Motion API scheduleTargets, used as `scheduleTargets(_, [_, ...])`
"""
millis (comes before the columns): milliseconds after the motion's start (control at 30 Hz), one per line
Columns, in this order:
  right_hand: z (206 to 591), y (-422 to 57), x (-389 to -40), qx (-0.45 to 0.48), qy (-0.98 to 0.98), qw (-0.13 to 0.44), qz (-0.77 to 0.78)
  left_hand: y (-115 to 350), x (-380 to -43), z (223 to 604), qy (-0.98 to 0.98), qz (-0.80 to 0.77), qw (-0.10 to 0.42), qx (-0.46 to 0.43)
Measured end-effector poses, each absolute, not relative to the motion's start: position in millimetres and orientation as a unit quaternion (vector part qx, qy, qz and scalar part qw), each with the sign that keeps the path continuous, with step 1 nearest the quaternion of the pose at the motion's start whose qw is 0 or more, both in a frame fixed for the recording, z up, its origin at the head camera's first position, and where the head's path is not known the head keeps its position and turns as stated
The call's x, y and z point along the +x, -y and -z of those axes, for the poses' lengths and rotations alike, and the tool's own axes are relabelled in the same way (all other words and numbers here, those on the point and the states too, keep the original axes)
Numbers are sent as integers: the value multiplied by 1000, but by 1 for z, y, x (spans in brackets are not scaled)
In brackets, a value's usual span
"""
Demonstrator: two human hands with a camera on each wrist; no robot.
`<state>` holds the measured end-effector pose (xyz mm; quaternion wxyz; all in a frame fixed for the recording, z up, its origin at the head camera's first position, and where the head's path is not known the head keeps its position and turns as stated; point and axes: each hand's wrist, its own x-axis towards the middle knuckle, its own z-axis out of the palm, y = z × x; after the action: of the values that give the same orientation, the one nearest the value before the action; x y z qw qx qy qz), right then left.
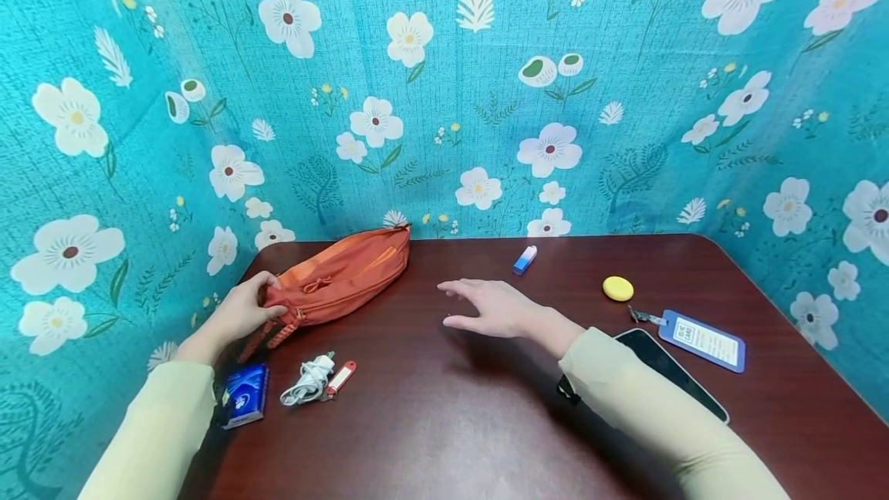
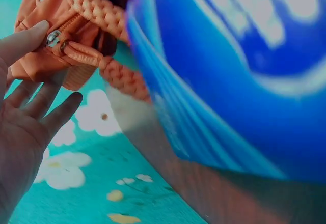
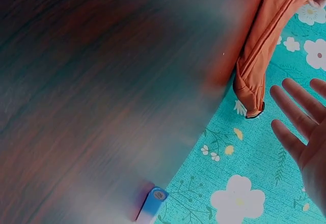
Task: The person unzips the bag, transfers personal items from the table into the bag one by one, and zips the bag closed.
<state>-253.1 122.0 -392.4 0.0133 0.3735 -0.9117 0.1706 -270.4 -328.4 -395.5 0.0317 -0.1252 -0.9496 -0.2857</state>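
Note:
My left hand (image 1: 243, 307) pinches the near end of an orange zippered bag (image 1: 347, 280), thumb on top and fingers beneath. In the left wrist view, the thumb presses beside the zipper pull (image 2: 53, 38), and braided straps (image 2: 99, 12) trail from that end. The bag lies at the table's back left with its top slot gaping. My right hand (image 1: 496, 309) hovers over the middle of the table, fingers spread and holding nothing. The right wrist view shows that hand (image 3: 310, 127) with its palm visible, apart from the bag (image 3: 262, 46).
Near my left forearm lie a blue packet (image 1: 245, 398), a bundled white cable (image 1: 309, 380) and a red key tag (image 1: 340, 379). Farther right are a blue-and-pink stick (image 1: 525, 260), a yellow round case (image 1: 617, 288), a phone (image 1: 670, 373) and a blue card holder (image 1: 703, 341).

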Motion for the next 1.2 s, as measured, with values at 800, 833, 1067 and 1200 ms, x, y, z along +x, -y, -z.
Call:
scheduleTargets(800, [376, -161, -236, 326, 926, -14, -190, 239, -242, 383, 912, 342, 42, -221])
scheduleTargets(833, [375, -163, -235, 324, 927, -14, -191, 234, -240, 383, 911, 347, 43, -220])
scheduleTargets(1067, [377, -171, -232, 305, 927, -19, -218, 207, -227, 384, 897, 381, 43, -219])
scheduleTargets(1200, [377, -177, -230, 294, 920, -25, -256, 193, -222, 387, 891, 387, 48, -231])
